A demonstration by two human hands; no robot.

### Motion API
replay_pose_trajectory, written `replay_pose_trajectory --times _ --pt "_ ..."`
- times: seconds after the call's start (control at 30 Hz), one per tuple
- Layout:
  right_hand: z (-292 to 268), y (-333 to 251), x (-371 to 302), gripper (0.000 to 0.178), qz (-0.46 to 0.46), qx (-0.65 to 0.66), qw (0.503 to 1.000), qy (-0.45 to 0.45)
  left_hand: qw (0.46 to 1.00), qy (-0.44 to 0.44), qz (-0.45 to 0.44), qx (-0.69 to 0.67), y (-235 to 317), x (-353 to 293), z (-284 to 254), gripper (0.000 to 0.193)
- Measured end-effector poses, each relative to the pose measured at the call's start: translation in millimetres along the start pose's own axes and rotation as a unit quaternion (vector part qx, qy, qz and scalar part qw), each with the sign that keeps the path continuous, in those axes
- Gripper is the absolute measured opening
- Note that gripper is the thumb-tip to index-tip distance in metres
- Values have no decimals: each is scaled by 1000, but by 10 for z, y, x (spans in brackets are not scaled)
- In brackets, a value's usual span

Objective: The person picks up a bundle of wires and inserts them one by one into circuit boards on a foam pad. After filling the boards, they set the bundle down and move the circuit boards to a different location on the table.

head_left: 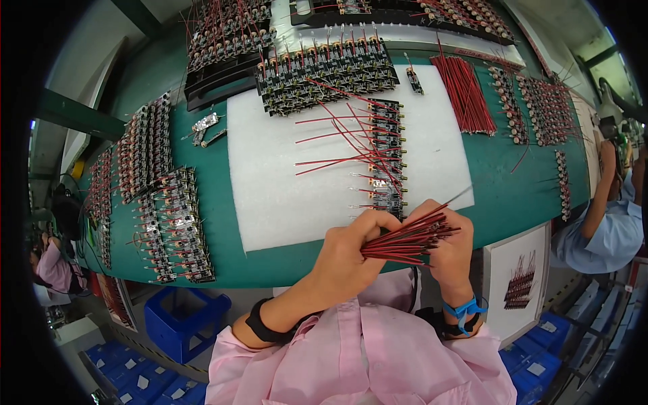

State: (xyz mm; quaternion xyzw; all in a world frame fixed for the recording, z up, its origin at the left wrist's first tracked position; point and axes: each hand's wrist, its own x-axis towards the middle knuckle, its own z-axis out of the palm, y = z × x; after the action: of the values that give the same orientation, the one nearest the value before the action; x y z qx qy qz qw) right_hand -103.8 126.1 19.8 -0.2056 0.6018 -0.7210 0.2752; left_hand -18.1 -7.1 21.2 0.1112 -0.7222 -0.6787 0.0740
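I see the wires point(408, 241) clasped in the left hand point(352, 248), ends reaching the right hand point(451, 244), whose hold I can't tell.

My left hand point(347, 250): curled into a firm grip | my left forearm point(287, 310): slants inward, away from my chest | my right hand point(453, 243): bent, facing my left, close beside it | my right wrist point(456, 291): nearly straight below
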Motion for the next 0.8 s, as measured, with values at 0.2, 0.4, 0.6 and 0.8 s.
replay_pose_trajectory --times 0.2,0.4,0.6,0.8 --pt "61 12 -17 6 -35 -35 999 -2 999 -1 38 18 -24 -27 -3 14" --pt "85 -36 -20 4 -46 -116 992 0 998 -6 46 41 -27 -47 -25 17" --pt "99 -16 -40 8 -37 -128 991 15 994 -24 83 68 -53 -57 -55 22" --pt "54 8 -70 2 -58 -162 985 -3 990 -25 112 84 -97 -67 -40 27"
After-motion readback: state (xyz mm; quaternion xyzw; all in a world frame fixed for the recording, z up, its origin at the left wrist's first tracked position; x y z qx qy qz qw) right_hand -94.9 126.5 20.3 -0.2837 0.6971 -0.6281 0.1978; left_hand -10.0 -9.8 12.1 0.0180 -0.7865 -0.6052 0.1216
